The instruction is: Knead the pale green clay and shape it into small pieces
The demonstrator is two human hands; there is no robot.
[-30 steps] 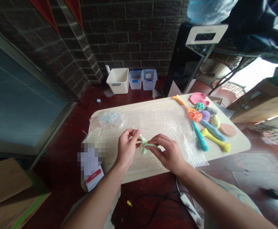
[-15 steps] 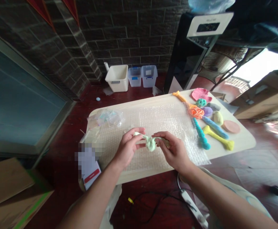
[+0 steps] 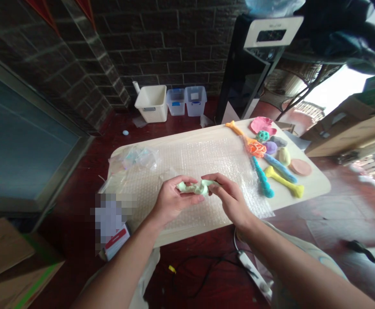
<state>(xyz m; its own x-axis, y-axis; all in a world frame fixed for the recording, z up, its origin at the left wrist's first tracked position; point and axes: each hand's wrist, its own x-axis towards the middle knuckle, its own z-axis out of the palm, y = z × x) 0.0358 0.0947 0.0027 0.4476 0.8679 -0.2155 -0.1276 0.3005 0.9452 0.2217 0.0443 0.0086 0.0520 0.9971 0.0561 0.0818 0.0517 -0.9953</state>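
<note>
Held a pale green soft piece (image 3: pixel 202 189) over the bubble wrap (image 3: pixel 203 156) on the pale desk (image 3: pixel 318 182), bunched between the two hands. Grasped one end in the left hand (image 3: pixel 171 196), with digits above and below, and pinched the other end in the right hand (image 3: pixel 231 195). Had, to the right, an orange ruffled piece (image 3: pixel 256 149) at the edge of the wrap, with a teal knobbly stick (image 3: pixel 262 178), a blue stick (image 3: pixel 281 168) and a yellow bone-shaped piece (image 3: pixel 284 182) near it. Saw a pink dish-like piece (image 3: pixel 262 125) by the far edge and a flat peach disc (image 3: pixel 300 167) towards the right end. Had crumpled clear plastic bags (image 3: pixel 139 159) at the far left corner.
</note>
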